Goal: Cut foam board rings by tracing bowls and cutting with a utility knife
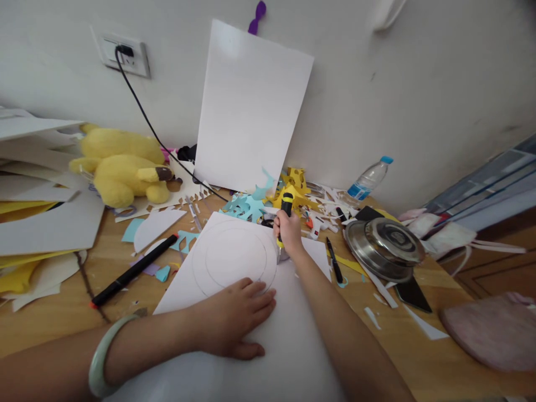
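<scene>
A white board or sheet (293, 301) lies on the wooden table, with two circles, one inside the other, drawn on its upper part. My left hand (237, 318) rests flat on it, fingers stretched out over the lower edge of the circles. My right hand (288, 231) is wrapped around a black and yellow utility knife (286, 205), held upright. The knife's lower end meets the sheet at the right side of the outer circle. My fingers hide part of the knife's handle.
A black marker (134, 271), paper scraps (247, 206) and a black pen (334, 260) lie around the sheet. On the right are an upturned metal bowl (383, 248) and a tilted plastic bottle (368, 181). Yellow plush toys (125, 167) sit left; a white panel (255, 106) leans on the wall.
</scene>
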The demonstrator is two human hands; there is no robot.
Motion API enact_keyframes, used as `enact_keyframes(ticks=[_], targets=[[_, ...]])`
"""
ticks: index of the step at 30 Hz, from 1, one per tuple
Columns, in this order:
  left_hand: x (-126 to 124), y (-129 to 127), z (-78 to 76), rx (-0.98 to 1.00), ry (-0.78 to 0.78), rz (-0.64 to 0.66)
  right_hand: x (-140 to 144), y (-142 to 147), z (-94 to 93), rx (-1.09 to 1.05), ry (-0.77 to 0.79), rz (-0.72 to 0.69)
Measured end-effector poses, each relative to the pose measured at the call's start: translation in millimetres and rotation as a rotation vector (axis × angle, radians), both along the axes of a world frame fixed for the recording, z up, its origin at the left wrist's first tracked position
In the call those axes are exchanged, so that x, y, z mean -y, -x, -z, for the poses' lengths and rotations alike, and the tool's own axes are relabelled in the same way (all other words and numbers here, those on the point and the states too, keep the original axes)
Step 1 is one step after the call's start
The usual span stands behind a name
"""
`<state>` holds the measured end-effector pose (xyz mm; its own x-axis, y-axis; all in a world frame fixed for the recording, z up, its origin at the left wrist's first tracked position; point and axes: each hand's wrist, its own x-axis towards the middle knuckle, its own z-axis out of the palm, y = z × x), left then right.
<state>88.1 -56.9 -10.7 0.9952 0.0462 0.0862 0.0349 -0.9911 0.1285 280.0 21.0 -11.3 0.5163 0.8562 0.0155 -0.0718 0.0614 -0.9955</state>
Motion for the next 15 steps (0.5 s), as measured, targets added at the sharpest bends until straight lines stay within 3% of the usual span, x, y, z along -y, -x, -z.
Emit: enact_keyframes(ticks=[7, 12, 15], targets=[[-5, 3, -1.6, 0.011, 0.053, -0.003, 10, 0, -7.9, -0.061, -0.048, 0.009], [-2, 5, -10.4, -0.043, 0.02, 0.019, 12, 6, -15.5, -0.229, 0.037, -0.066], [-2, 3, -7.6, -0.049, -0.003, -0.036, 11, 8, -17.1, -0.264, 0.08, -0.076]])
